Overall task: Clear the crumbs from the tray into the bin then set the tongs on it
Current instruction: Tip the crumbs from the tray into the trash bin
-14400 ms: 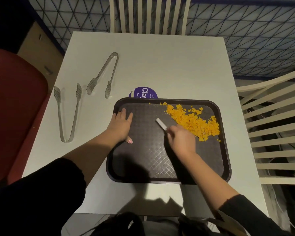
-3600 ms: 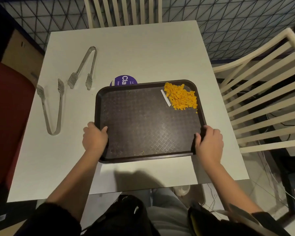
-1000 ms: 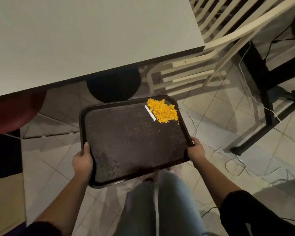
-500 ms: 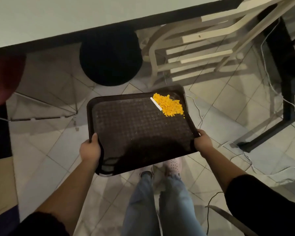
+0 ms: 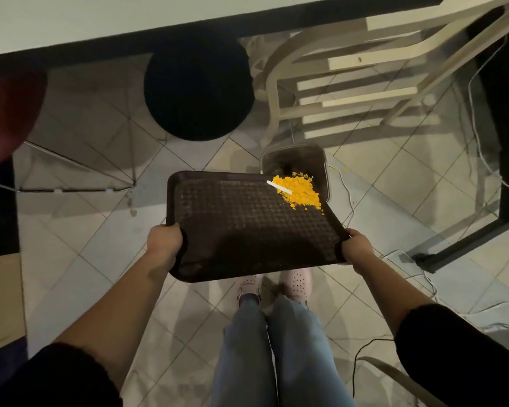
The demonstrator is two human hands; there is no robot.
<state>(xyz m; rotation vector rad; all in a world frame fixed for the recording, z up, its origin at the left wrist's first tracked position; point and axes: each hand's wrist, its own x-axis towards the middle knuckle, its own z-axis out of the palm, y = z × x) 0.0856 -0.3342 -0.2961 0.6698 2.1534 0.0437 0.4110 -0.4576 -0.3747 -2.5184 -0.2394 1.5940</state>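
Step in hand: tipping. The dark brown textured plastic tray (image 5: pixel 241 227) is held above the tiled floor (image 5: pixel 80 259), well below the white bench (image 5: pixel 159 13).

- Left hand (image 5: pixel 162 243): fingers (image 5: pixel 171 230) clenched round the near-left rim.
- Right hand (image 5: pixel 356 248): grasping the near-right rim in the same way.
- Heap of orange crumbs (image 5: pixel 300 192): in the tray's far-right corner, which overhangs the mouth of the small grey rounded-square bin (image 5: pixel 294 146). None looks to have dropped in yet.
- Short white flat strip (image 5: pixel 279 187): lies against the heap's left side.
- Tongs: not in view.

Risks, as judged:
1. The bin mouth is narrow against the tray. If the tilt runs along the far edge rather than through the corner, crumbs fall outside it — a few yellow flecks (image 5: pixel 345 170) already lie on the tiles just right of the bin.
2. The white strip would slide in with the heap on a steep tip.
3. The embossed surface may hold fine bits, so one pour may not be enough.
4. Loose cables (image 5: pixel 400 254) lie near the feet — a snag if the person steps right.
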